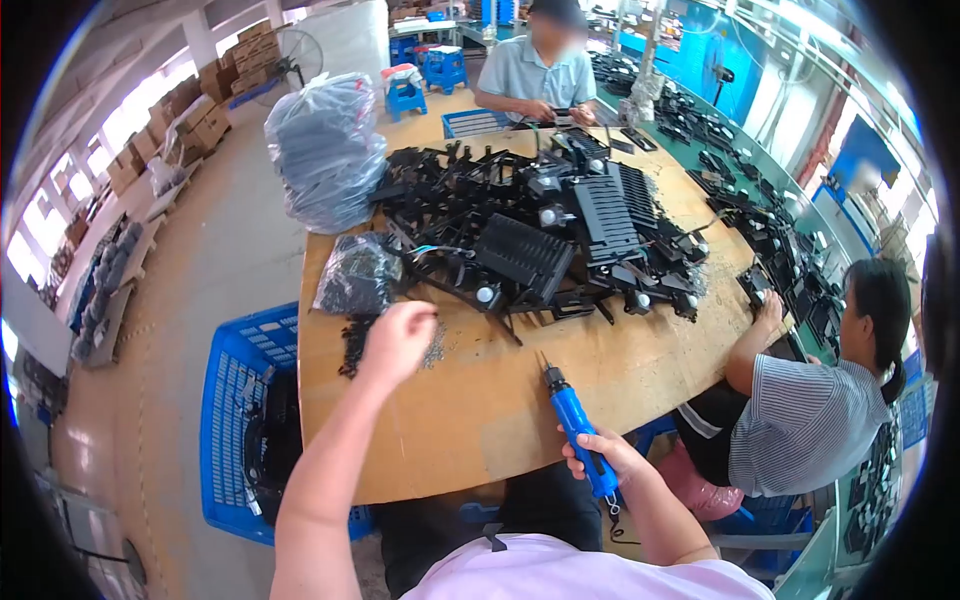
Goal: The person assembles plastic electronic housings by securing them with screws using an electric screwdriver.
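Observation:
My right hand [608, 455] is wrapped round a blue electric screwdriver [572, 412], whose bit points away from me over the table. A coiled cord hangs from the tool's lower end. My left hand [398, 340] is closed, fingers curled together, above the left part of the table; whatever it pinches is too small to make out. Right by it lie loose small screws [434, 348] and a patch of small black parts [355, 345]. Just beyond sits a clear plastic bag of dark parts [358, 272].
A heap of black metal brackets and finned housings [525, 255] covers the far half of the wooden table [450, 430]. Wrapped stacks [325, 150] stand at the far left corner. A blue crate [225, 430] is at my left. Co-workers sit opposite [540, 75] and at right [815, 410].

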